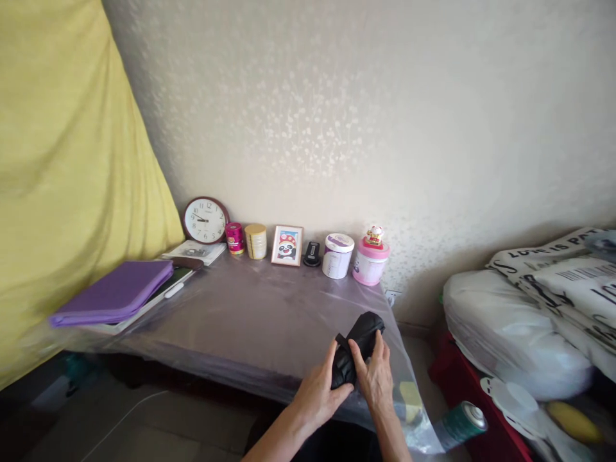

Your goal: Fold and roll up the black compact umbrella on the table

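Observation:
A black, folded, elongated bundle point(366, 333), perhaps a compact umbrella, is held over the right front part of the table point(250, 321). My left hand point(320, 391) grips its lower left end, with the thumb along the underside and the fingers behind it. My right hand point(375, 375) is wrapped round its right side, thumb on top near the middle. The bundle tilts up toward the right, and a black strap or flap shows near my left fingers.
Along the wall stand a clock point(206, 220), small cans, a framed panda picture point(287, 246), a white tub point(337, 256) and a pink tub point(370, 263) bearing a cat figurine. A purple folder point(115, 292) lies left; a spray can point(462, 423) is beyond the right edge.

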A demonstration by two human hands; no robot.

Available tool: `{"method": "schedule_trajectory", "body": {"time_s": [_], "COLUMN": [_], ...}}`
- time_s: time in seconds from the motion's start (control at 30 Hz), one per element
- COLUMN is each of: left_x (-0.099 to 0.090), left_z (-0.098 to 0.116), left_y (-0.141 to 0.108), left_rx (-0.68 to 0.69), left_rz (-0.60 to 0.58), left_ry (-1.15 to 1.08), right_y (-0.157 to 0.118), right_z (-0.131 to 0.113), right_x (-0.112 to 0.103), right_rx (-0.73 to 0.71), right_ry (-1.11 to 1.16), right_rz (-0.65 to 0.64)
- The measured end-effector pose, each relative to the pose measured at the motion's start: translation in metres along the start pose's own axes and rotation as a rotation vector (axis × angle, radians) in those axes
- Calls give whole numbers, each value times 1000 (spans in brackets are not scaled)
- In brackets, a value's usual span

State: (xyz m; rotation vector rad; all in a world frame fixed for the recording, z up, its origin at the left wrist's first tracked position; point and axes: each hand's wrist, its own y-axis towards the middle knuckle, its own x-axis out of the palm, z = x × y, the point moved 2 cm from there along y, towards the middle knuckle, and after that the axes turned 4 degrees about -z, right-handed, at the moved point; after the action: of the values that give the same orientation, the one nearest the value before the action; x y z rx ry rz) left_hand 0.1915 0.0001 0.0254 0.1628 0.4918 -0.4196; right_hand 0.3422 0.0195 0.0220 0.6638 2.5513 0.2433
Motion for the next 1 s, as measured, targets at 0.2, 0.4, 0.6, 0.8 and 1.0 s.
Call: {"method": "schedule_trajectory", "body": {"time_s": [0.2, 0.4, 0.6, 0.8, 1.0], "left_x": [7, 12, 10, 8, 10], "left_z": [0, -3, 0, 4, 7], "left_y": [10, 9, 7, 7, 6], "left_rx": [-55, -116, -121, -98, -88], "left_rz": [-111, -129, -160, -178, -196], "left_ry": [325, 452, 504, 555, 600], "right_y": [6, 9, 9, 3, 6], "right_z": [2, 4, 12, 15, 8], "right_x": [4, -4, -18, -30, -26], "right_rx": [-349, -320, -10, 108, 88], "right_ry": [-182, 107, 364, 508, 503], "right_rz": [-202, -291, -293, -357, -426]}}
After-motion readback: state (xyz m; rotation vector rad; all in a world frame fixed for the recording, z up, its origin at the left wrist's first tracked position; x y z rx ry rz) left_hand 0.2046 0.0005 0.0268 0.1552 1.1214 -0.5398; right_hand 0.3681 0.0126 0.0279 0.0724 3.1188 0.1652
